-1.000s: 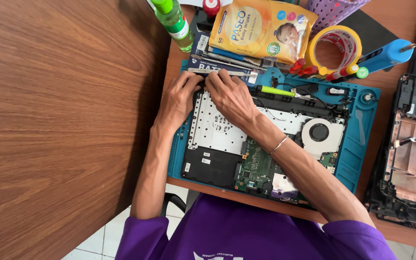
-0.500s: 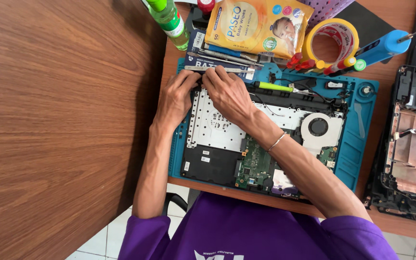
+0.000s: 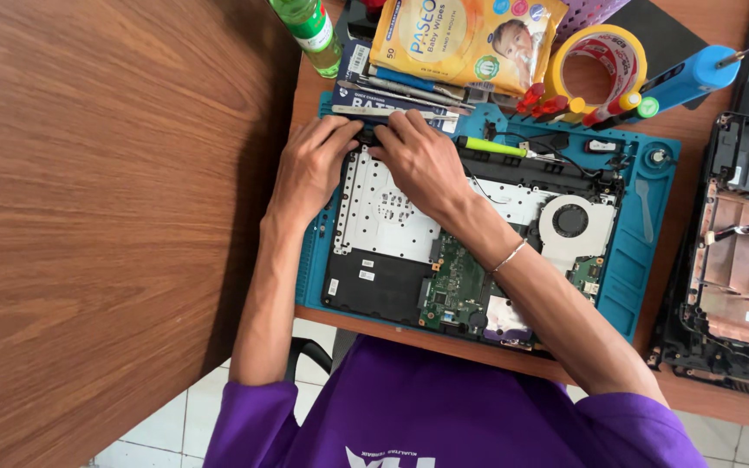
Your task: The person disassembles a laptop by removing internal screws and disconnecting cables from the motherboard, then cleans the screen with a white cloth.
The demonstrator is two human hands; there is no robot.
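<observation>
Teal silicone forms the work mat [image 3: 652, 251] under an opened laptop chassis [image 3: 444, 251], which lies in front of the person with its circuit board, round fan [image 3: 570, 222] and pale metal plate exposed. The left hand [image 3: 309, 165] and the right hand [image 3: 422, 160] meet at the chassis's far left edge, fingers [image 3: 340, 130] curled narrow and pressing on a small dark part there; whether they pinch it cannot be told.

Beyond the mat lies a yellow-orange soft pack of wipes [image 3: 465, 39], rectangular, with a round pale label. Left of it stands a green bottle [image 3: 309, 30] with a white label band. A flat dark blue package [image 3: 392, 102] with white lettering lies just beside the fingers, slim metal tools resting on it. To the right sit a yellow roll of clear tape [image 3: 595, 61], a cluster of red, yellow and green screwdriver handles [image 3: 582, 106], and a blue cylindrical tool [image 3: 687, 80].

The desk [image 3: 704, 394] is reddish wood; a larger brown wood-grain tabletop [image 3: 106, 217] fills the left. A second stripped black laptop shell [image 3: 739, 260] lies at the right. White floor tiles [image 3: 166, 425] show below.
</observation>
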